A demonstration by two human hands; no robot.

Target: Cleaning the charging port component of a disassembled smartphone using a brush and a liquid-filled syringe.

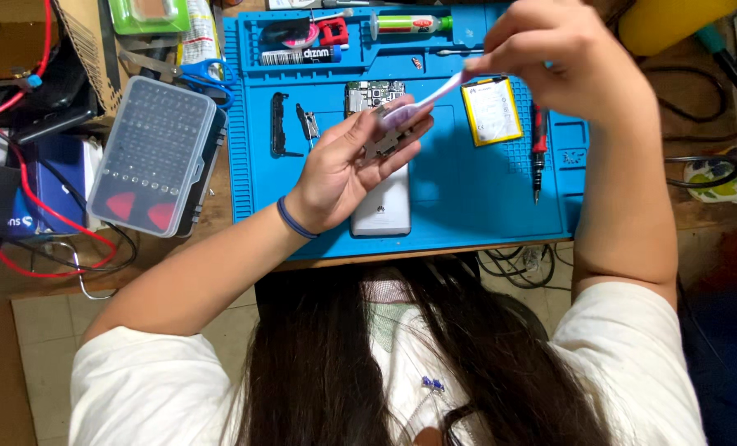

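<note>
My left hand is raised palm up over the blue work mat, holding a small grey circuit board in its fingers. My right hand grips a pale pink brush whose head rests on that board. A white phone body lies face down on the mat just below the left hand. A yellow-edged flat battery lies on the mat under the right hand.
A red-handled screwdriver, black frame pieces and another circuit board lie on the mat. A clear-lidded bit case sits to the left near blue scissors. Red cables and boxes crowd the far left.
</note>
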